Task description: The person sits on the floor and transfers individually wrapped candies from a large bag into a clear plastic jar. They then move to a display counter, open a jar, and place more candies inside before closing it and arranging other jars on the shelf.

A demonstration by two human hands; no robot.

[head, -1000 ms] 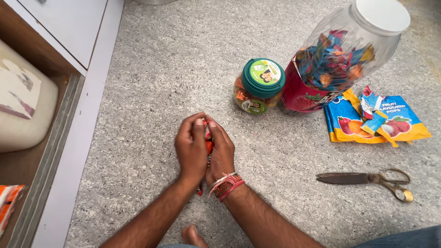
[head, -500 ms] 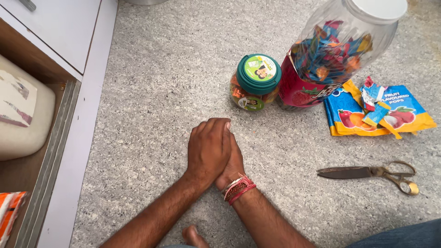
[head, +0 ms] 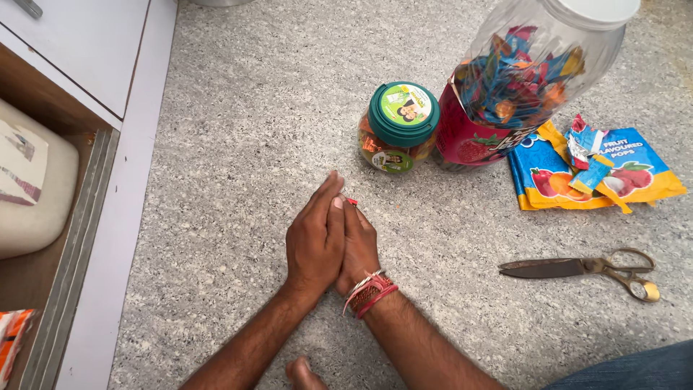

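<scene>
Left hand (head: 314, 242) and right hand (head: 359, 245) pressed flat together, clamping a small red item (head: 351, 201) (mostly hidden); relaxed palm pressure could drop it onto the speckled grey floor (head: 238, 144).

The left hand (head: 315, 242), curled against the right hand (head: 359, 245) a second ago, now lies flat with fingers straight, palm pressed over the right. The small red object (head: 351, 201), earlier visible between the curled fingers of both hands, now shows only as a sliver just beyond the right fingertips (head: 354, 211).
</scene>
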